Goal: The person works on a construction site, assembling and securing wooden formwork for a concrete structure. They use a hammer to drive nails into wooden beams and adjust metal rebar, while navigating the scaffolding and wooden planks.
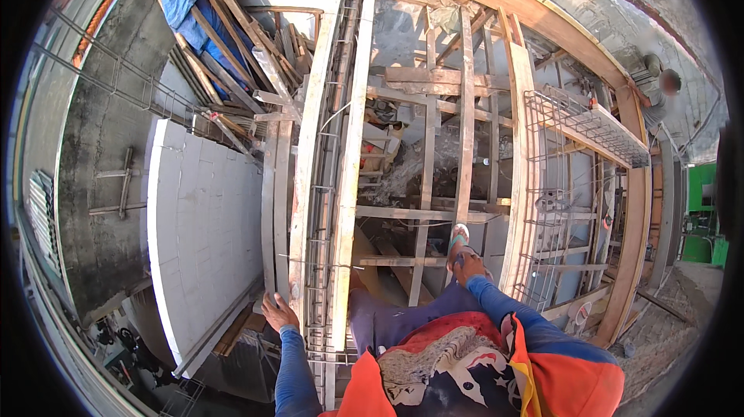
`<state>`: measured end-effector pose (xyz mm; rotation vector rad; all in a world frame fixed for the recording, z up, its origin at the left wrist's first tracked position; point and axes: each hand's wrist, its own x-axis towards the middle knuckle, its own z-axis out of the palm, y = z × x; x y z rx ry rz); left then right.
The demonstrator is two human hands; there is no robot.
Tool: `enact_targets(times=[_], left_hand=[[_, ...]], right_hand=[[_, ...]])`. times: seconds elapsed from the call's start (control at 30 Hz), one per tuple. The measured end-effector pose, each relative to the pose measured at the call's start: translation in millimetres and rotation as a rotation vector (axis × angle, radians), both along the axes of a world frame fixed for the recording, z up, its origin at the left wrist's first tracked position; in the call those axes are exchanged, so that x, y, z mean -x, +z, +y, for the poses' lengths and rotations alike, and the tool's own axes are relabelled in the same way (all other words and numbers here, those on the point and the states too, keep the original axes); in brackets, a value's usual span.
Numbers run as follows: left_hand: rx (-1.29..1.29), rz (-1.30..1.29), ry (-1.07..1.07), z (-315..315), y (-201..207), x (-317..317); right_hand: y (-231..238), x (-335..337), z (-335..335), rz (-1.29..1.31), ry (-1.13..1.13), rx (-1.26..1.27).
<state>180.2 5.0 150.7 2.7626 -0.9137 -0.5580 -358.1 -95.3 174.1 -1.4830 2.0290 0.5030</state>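
My left hand [279, 312] is at the lower left, its fingers apart and resting at the end of a narrow timber [283, 231]. Nothing shows in its grasp. My right hand [469, 267] lies over my lower leg, just above a sandalled foot [460, 234] on a wooden crosspiece, and holds no object that I can see. Between the two hands runs a long timber form [350, 184] with a steel rebar cage [329, 146] inside it.
A white block wall [205, 223] stands to the left. Timber framing [466, 122] spans a deep opening ahead. Another rebar cage [593, 130] lies at right. Scrap lumber and a blue tarp [182, 6] are piled far left. Another person [660, 91] is at the far right.
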Motion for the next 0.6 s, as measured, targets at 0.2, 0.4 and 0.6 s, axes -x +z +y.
enact_targets(times=[0.2, 0.4, 0.6], left_hand=[[-0.055, 0.155, 0.029, 61, -13, 18], [-0.128, 0.294, 0.033, 53, -20, 12], [-0.081, 0.416, 0.036, 59, -35, -1]], right_hand=[[25, -64, -30, -0.082, 0.117, -0.063], [33, -96, -33, -0.154, 0.206, -0.055], [63, -139, -39, -0.145, 0.152, -0.146]])
